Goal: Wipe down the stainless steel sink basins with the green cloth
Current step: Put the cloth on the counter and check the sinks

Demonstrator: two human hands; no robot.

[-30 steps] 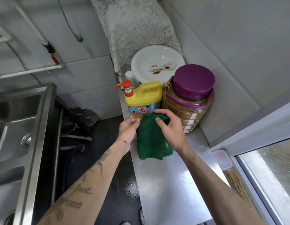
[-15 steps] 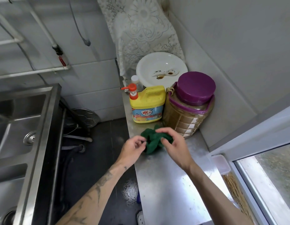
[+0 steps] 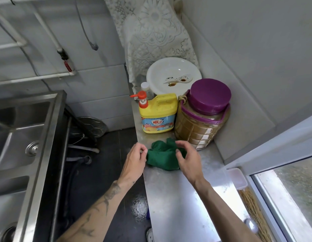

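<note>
Cloth, green and bunched, lies on the steel counter at your 12 o'clock, just before the soap jug and the jar. Your right hand arches over its 3 o'clock side, fingers spread, gripping nothing. Your left hand meets its 9 o'clock edge; whether it pinches cannot be told. Sink basins sit at your 9 o'clock, well apart.

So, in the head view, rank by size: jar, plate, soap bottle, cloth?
Largest: jar.
Next: plate and soap bottle look alike; the plate sits farther back, partly hidden, so no ranking.
Smallest: cloth, crumpled.
</note>
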